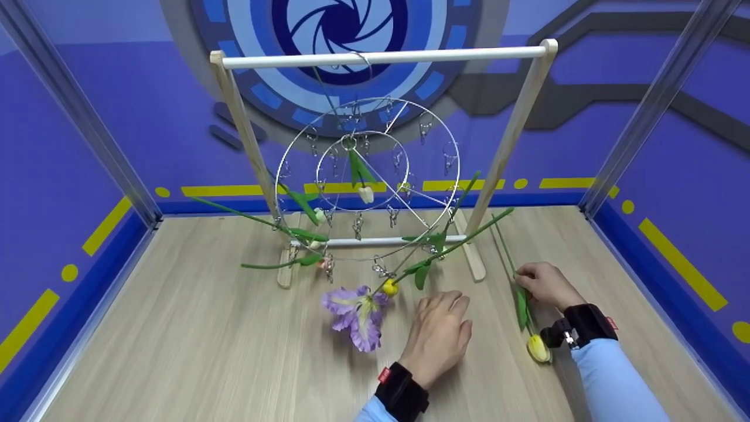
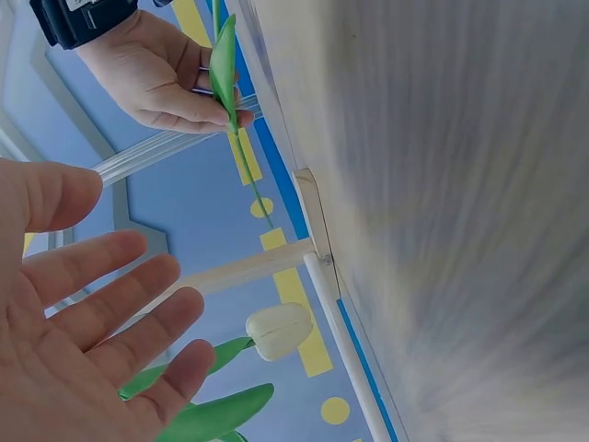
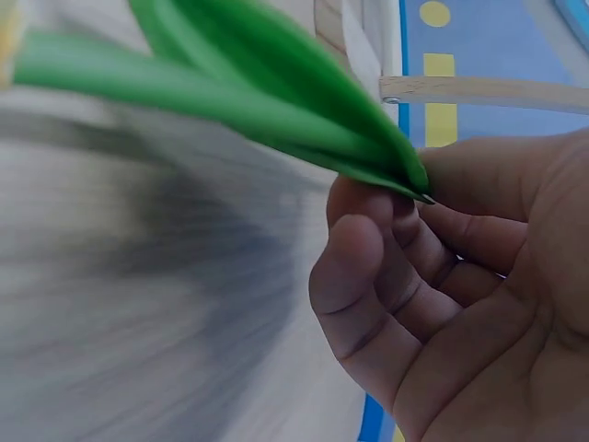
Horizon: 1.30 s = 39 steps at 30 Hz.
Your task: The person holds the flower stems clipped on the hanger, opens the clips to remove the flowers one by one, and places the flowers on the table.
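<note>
Between thumb and fingers my right hand (image 1: 548, 285) pinches the green stem of a yellow tulip (image 1: 538, 349), whose bloom points down toward me. In the right wrist view the pinch sits at the base of the tulip's leaf (image 3: 304, 120). My left hand (image 1: 438, 334) holds nothing, its fingers relaxed and spread in the left wrist view. Just left of it a purple flower (image 1: 358, 313) and a small yellow flower (image 1: 390, 286) hang at the lower edge of a round metal clip hanger (image 1: 280, 176). White tulips (image 1: 366, 194) also hang among the clips.
A wooden stand with a white top rail (image 1: 410, 56) carries the hanger by a hook. Several empty metal clips (image 1: 425, 132) dangle from its rings. Green stems jut out on both sides. Blue-purple panels (image 1: 70, 146) enclose the wooden tabletop (image 1: 193, 340).
</note>
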Each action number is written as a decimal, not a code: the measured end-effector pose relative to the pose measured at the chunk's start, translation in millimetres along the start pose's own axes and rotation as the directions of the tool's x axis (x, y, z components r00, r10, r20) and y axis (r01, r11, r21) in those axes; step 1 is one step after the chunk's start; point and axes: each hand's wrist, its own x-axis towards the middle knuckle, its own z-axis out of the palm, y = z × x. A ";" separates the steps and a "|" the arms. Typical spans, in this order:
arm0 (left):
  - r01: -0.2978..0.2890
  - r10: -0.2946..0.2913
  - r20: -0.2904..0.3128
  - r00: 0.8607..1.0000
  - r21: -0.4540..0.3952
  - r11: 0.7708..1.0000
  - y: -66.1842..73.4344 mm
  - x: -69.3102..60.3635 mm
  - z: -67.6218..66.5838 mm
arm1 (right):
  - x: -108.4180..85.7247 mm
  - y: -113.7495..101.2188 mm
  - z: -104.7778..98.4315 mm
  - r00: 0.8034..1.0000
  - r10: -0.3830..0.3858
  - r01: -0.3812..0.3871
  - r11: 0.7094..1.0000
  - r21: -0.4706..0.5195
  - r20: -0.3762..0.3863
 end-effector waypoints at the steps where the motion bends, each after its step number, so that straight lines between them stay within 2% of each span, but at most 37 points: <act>1: 0.003 -0.003 0.005 1.000 0.000 1.000 0.1 -0.1 -0.1 | 1.0 -0.1 0.6 1.000 0.005 -0.005 1.000 -0.004 0.004; 8: 0.023 -0.022 0.048 0.999 -0.020 1.000 0.4 -0.4 -1.5 | 7.2 2.5 0.2 0.998 0.014 -0.010 0.998 -0.061 0.057; 14: 0.022 -0.022 0.039 0.999 -0.020 1.000 -0.2 -1.1 -2.6 | 9.0 4.9 -0.2 0.997 0.005 0.001 0.997 -0.073 0.082; 23: 0.030 -0.029 0.040 0.999 -0.022 0.999 0.5 -1.0 -3.0 | 1.7 2.4 -4.4 0.990 0.030 -0.030 1.000 -0.003 0.136; 26: 0.023 -0.023 0.024 0.999 -0.015 1.000 0.6 -1.1 -3.1 | -1.7 -0.8 -7.8 0.986 0.044 -0.047 0.999 0.017 0.161; 31: 0.022 -0.022 0.008 1.000 -0.012 1.000 -0.3 -1.1 -3.7 | -4.5 -8.7 -13.4 0.981 0.025 -0.029 0.999 0.019 0.190; 39: 0.034 -0.034 0.014 0.999 -0.025 0.999 -1.8 -0.4 -7.4 | -10.4 -28.1 -20.3 0.986 -0.001 -0.003 1.000 0.023 0.168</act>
